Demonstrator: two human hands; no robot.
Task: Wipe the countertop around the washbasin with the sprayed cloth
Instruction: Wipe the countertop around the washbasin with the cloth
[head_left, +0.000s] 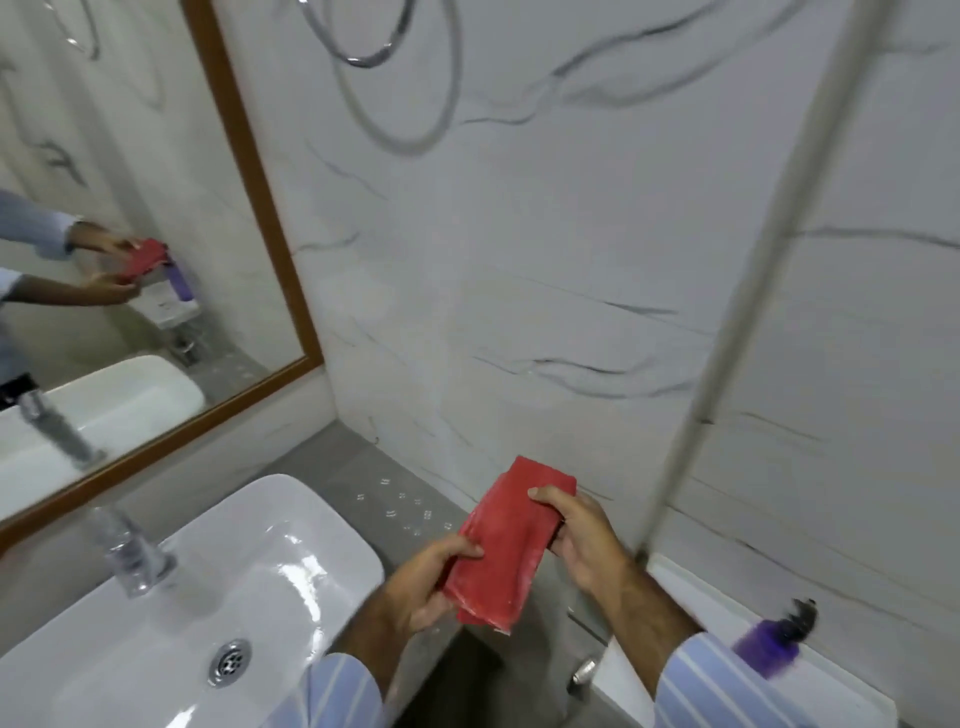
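Both hands are raised in front of the body above the right end of the countertop, each gripping one red cloth between them. The left hand holds the cloth's near left edge, its thumb pressed on top and the other fingers curled underneath. The right hand clasps the far right edge, thumb lying across the upper face and fingers wrapped behind it. Both forearms come up from striped light-blue sleeves. The cloth is folded into a long flat strip, tilted so its far end points up toward the marble wall; it hangs in the air, clear of the grey countertop, just right of the white washbasin. There is one washbasin, with one chrome tap at its far left and one drain in the bowl. One purple spray bottle stands on a white ledge at the near right, blurred. One wood-framed mirror on the left wall reflects the hands and cloth.
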